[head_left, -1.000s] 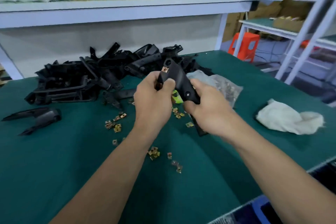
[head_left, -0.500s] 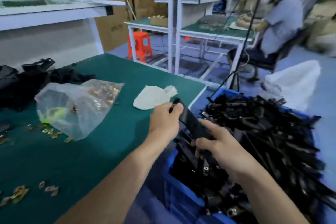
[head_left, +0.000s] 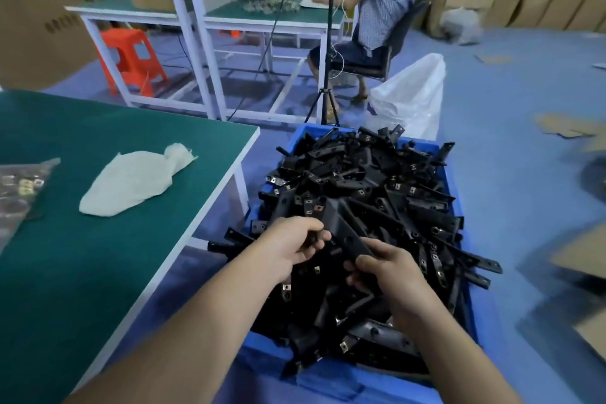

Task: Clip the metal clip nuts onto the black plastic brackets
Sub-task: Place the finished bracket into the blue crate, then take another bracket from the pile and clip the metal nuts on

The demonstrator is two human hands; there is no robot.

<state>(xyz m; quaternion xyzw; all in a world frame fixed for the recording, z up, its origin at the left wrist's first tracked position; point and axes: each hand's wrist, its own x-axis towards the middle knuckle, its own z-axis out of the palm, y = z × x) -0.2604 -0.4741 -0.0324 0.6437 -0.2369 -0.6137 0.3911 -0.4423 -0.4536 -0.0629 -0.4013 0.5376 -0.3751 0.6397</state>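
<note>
I hold one black plastic bracket (head_left: 344,233) over a blue bin (head_left: 454,180) heaped with black brackets (head_left: 367,180), many with metal clip nuts on their ends. My left hand (head_left: 292,244) grips the bracket's near left side. My right hand (head_left: 383,267) grips its lower end. A metal clip nut (head_left: 317,208) sits on the held bracket's far tip. A clear bag of clip nuts (head_left: 23,187) lies at the left edge of the green table (head_left: 98,272).
A white cloth (head_left: 131,179) lies on the table near its right edge. Beyond the bin stand a tripod (head_left: 326,102), a white sack (head_left: 410,98), an orange stool (head_left: 132,59) and white workbenches (head_left: 203,20). A seated person (head_left: 377,3) works there. Cardboard lies on the blue floor at right.
My view has swung right from the table to the blue bin. Both hands carried the bracket from above the table to over the heap in the bin.
</note>
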